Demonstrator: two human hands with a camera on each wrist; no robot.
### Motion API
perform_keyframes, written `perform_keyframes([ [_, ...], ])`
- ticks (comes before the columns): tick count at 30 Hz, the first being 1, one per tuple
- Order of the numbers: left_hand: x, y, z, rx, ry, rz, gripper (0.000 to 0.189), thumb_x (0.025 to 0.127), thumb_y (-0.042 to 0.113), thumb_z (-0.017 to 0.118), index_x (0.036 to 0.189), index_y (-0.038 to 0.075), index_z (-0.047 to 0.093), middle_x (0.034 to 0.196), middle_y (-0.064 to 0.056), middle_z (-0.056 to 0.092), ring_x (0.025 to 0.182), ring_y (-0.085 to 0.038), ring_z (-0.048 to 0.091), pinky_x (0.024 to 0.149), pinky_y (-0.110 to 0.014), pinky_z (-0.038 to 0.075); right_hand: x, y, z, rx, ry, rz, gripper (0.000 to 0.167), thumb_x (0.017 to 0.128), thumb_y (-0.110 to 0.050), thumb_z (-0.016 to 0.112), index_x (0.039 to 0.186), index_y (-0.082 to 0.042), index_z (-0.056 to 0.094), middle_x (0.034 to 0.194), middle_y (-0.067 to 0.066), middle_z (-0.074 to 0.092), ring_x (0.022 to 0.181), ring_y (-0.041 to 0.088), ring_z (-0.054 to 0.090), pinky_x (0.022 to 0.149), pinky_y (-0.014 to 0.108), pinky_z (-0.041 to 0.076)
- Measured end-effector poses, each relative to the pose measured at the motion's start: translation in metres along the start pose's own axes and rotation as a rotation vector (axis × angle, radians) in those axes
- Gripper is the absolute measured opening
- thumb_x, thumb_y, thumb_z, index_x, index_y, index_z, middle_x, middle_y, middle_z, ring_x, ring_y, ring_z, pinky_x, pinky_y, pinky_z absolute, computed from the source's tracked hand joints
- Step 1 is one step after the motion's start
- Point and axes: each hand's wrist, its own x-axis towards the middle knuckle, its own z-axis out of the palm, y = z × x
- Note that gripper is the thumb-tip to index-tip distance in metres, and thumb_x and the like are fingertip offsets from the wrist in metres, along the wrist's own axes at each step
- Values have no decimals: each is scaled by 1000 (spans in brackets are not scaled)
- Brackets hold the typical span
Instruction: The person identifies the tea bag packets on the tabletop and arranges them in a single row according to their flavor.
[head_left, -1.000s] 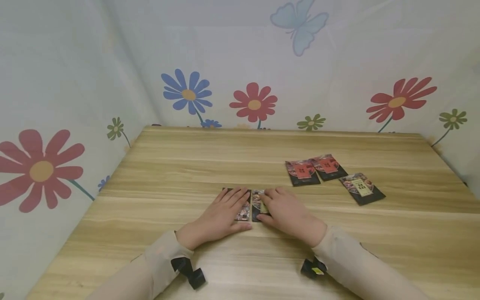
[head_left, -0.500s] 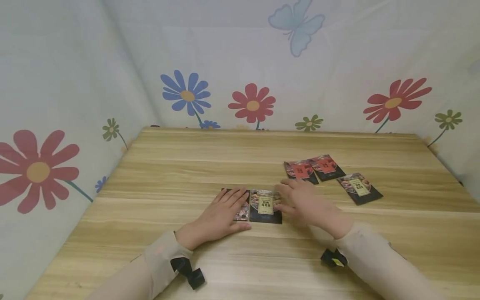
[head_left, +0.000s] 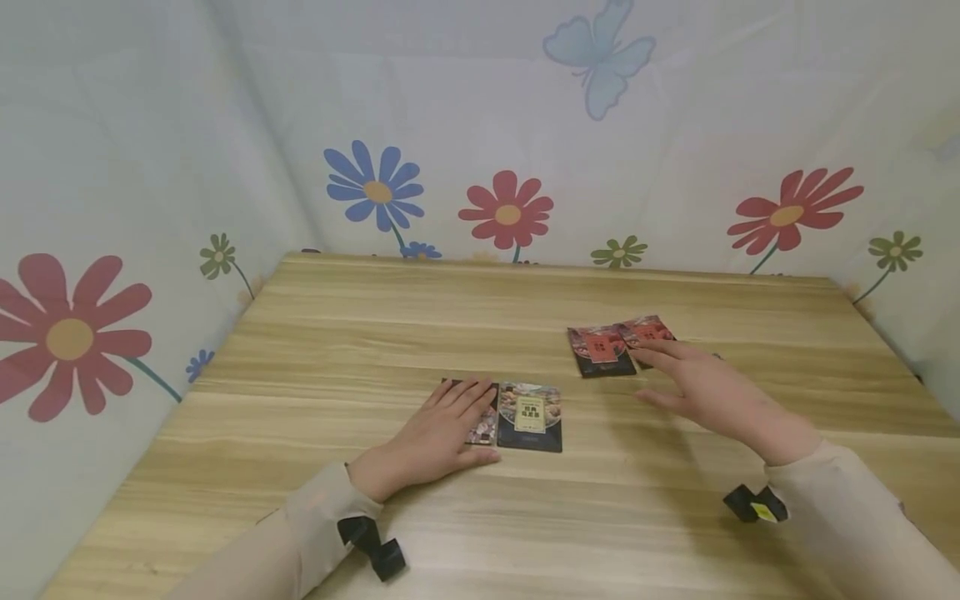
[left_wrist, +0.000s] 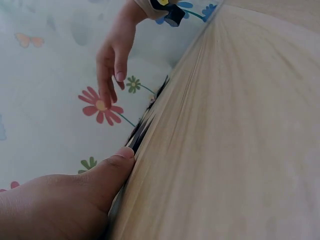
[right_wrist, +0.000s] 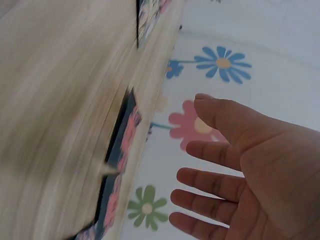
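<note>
Take the yellow-label packet (head_left: pixel 530 417) as the middle of the dial, with 12 o'clock toward the flower-printed curtain (head_left: pixel 420 92). It lies flat on the wood-grain table (head_left: pixel 360 317). At 9 o'clock, just beside it, is the covered packet (head_left: pixel 483 427), its dark end toward 12 and its printed picture toward 6. The left hand (head_left: pixel 437 431) rests over it, fingers straight and spread, pressing without grasping.

Near 2 o'clock lie 2 packets side by side, the near red-label packet (head_left: pixel 602 350) and the far red-label packet (head_left: pixel 647 330), slightly askew. Over toward 3 o'clock the right hand (head_left: pixel 712 392) hangs above the table, fingers extended and loose, holding nothing; both wrist views show air beneath it. A cut-off packet (right_wrist: pixel 87 234) shows in the right wrist view; in the head view the right hand hides nearly all of it.

The likeliest trouble is thin packets lying flat: fingertips could skid over a slick face, or catch 2 neighbours together. A low sweep might also knock the red pair further askew. If the left palm shifts sideways, the covered packet could slide against or under the yellow-label packet, spoiling their straight edge.
</note>
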Motion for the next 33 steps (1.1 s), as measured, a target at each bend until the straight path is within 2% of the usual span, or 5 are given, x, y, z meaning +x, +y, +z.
perform_keyframes([
  [12, 0, -1, -1, 4, -34, -18, 87, 91, 65, 46, 153, 8, 22, 162, -8, 19, 150, -29, 16, 123, -50, 11, -18, 56, 18, 33, 1, -10, 54, 87, -24, 70, 132, 3, 55, 138, 32, 47, 121, 50, 50, 94, 60, 46],
  [17, 0, -1, 1, 14, -31, -20, 88, 90, 66, 45, 154, 9, 22, 162, -8, 19, 150, -28, 16, 123, -49, 11, -21, 72, 20, 41, -46, 11, 56, 87, -23, 70, 133, 2, 53, 141, 34, 42, 118, 50, 52, 90, 57, 49],
  [22, 1, -1, 1, 17, -33, -18, 88, 90, 66, 44, 154, 9, 22, 162, -7, 19, 150, -27, 16, 123, -49, 10, -21, 84, 25, 47, -81, 32, 57, 88, -27, 69, 136, 1, 51, 143, 34, 38, 117, 52, 52, 90, 59, 48],
  [33, 1, 0, 0, 24, -41, -29, 88, 91, 67, 44, 154, 10, 21, 162, -7, 18, 150, -27, 15, 123, -49, 10, -25, 92, 34, 14, -55, 40, 56, 91, -23, 66, 136, 4, 49, 136, 35, 47, 116, 54, 51, 91, 62, 46],
])
